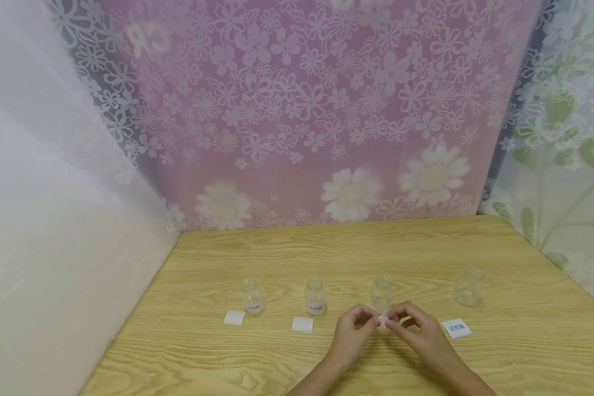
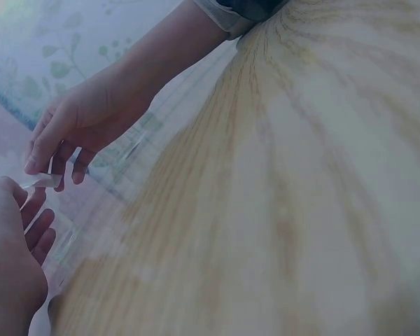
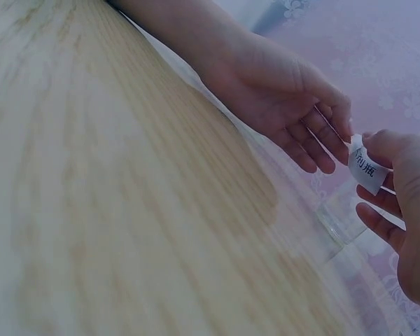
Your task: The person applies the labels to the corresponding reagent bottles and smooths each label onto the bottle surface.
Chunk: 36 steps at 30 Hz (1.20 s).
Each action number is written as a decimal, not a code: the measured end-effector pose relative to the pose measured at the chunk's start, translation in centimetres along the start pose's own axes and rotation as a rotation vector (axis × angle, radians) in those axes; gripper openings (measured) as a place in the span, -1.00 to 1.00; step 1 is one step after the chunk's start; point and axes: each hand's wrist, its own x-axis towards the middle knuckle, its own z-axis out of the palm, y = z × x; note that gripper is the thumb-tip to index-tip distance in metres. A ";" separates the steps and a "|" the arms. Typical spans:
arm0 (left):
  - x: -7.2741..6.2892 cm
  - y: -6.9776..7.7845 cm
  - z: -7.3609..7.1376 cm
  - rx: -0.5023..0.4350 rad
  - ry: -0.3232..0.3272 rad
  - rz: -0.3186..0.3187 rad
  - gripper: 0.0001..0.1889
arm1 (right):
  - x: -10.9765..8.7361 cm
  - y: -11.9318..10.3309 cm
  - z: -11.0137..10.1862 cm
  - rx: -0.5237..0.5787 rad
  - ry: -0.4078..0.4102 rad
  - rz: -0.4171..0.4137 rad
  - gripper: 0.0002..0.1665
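Here, label [image 3: 369, 175] between hands [image 1: 350, 333] [image 1: 422, 336] (narrow pinches)

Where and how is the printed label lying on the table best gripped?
The printed label lies flat on the table with a glass jar behind it, so its thin near edge, approached from the person's side and pinched between thumb and finger, is probably best.

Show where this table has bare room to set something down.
The table is bare behind the four glass jars, up to the pink curtain, and at the front left, before the two white paper pieces. It is crowded by the third jar from the left, where the left hand and right hand pinch a white label.
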 end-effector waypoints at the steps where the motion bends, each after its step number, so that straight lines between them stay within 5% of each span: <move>1: 0.0 0.1 0.0 0.004 0.004 0.004 -0.91 | 0.0 -0.1 0.0 -0.007 0.005 0.008 -0.71; 9: 0.2 0.1 0.0 0.025 0.077 -0.018 -0.97 | 0.1 -0.8 -0.3 -0.018 0.021 0.111 -0.87; 14: 0.3 -0.1 0.2 0.057 0.141 -0.039 -0.93 | 0.1 -1.2 -0.4 0.079 -0.006 0.207 -0.91; 36: 0.4 -0.2 0.0 0.060 0.278 -0.017 -0.83 | 0.3 -1.1 -1.1 0.091 0.058 0.258 -0.92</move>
